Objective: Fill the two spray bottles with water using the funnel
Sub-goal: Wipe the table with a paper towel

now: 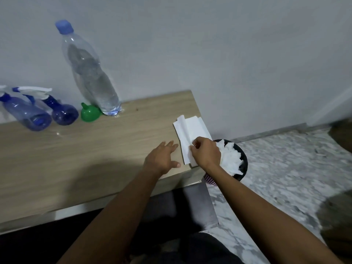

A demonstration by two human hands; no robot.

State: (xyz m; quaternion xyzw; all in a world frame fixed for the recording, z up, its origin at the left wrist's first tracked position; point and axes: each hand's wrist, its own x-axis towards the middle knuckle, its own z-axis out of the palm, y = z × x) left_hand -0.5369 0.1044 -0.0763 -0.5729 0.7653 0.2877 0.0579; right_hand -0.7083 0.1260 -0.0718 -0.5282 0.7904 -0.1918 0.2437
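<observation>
White tissues [190, 133] at centre right: our right hand [206, 154] pinches one, likely for wiping spills; our left hand [162, 157] lies flat beside, fingers spread. Sprayers [28, 114], funnel [90, 113] and bottle [89, 73] wait at left.

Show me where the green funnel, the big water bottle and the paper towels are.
green funnel [90, 113], head view, on its wide cone.
water bottle [89, 73], head view, on the middle of its clear body.
paper towels [192, 130], head view, on the flat top sheet, beyond the right hand.
</observation>
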